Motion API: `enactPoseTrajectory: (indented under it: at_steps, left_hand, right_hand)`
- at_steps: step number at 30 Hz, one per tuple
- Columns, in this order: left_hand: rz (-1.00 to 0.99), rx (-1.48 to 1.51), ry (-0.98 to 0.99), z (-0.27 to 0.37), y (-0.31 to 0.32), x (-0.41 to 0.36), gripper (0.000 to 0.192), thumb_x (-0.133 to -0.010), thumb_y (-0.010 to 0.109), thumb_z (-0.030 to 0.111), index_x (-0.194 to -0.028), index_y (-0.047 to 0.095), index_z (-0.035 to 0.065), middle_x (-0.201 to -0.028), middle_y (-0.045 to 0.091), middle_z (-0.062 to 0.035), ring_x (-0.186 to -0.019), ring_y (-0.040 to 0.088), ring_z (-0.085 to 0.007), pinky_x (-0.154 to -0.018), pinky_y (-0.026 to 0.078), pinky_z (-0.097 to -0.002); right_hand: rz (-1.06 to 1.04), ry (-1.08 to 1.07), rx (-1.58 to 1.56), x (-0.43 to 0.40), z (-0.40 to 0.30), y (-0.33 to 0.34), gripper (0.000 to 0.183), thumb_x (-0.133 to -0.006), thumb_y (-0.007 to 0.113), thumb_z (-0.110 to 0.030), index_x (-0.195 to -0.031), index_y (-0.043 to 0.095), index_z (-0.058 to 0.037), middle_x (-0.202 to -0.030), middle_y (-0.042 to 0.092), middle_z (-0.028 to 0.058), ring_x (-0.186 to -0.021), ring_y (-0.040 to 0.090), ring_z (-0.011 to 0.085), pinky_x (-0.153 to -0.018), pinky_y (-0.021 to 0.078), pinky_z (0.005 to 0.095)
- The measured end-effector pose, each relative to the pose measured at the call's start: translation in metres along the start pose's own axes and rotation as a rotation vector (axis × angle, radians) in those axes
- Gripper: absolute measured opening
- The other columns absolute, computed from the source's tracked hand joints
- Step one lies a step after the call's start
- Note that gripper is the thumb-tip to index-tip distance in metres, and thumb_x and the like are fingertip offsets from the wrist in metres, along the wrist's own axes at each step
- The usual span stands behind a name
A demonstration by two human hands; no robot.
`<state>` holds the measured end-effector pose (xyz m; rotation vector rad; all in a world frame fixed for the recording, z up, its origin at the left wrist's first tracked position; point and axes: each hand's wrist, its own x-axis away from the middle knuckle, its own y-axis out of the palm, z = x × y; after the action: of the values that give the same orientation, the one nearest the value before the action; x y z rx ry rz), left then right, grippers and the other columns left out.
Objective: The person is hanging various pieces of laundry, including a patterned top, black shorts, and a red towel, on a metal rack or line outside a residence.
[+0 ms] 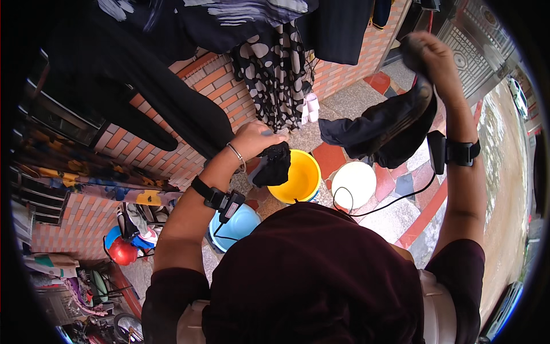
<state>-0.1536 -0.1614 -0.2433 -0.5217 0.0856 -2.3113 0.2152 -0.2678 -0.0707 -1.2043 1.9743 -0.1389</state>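
My left hand (254, 139), with a bracelet at its wrist, grips a bunched black cloth (275, 165) beside the rim of a yellow bucket (304, 178). Raised at the upper right, my right hand (440, 58) is closed around the top of a dark garment (386, 122). The garment hangs and swings out to the left above the paving, blurred near the hand. Whether the two dark cloths are one piece cannot be told. A round white object (354, 185), perhaps a stool or lid, stands right of the bucket. A light blue basin (242, 221) is partly hidden by my left forearm.
Black trousers (180, 94) and a dotted black garment (275, 77) hang before a brick wall (219, 84). Pale slippers (310, 107) stand below. A thin black cable (399, 202) runs to my right wrist strap. A red helmet (123, 250) sits at left.
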Motion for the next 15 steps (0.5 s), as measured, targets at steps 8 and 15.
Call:
enactPoseTrajectory:
  at_steps: [8, 15]
  left_hand:
    - [0.313, -0.412, 0.570, 0.073, 0.006, -0.037, 0.015, -0.068, 0.051, -0.010, -0.076, 0.044, 0.0008, -0.081, 0.057, -0.0073, -0.065, 0.051, -0.0079, -0.060, 0.043, -0.0210]
    - [0.352, -0.389, 0.653, 0.131, 0.004, -0.050, 0.037, -0.079, 0.050, -0.004, -0.115, 0.046, 0.0015, -0.113, 0.056, -0.0120, -0.100, 0.056, -0.0137, -0.074, 0.046, -0.0219]
  right_hand:
    - [-0.251, 0.074, -0.148, -0.008, 0.041, 0.078, 0.021, -0.080, 0.062, -0.023, -0.094, 0.069, -0.0079, -0.080, 0.066, 0.0016, -0.071, 0.061, 0.0135, -0.061, 0.0485, 0.0275]
    - [-0.366, 0.367, -0.824, -0.041, 0.028, 0.113, 0.026, -0.084, 0.056, -0.005, -0.110, 0.062, -0.0048, -0.100, 0.064, 0.0054, -0.089, 0.060, 0.0107, -0.077, 0.0471, 0.0200]
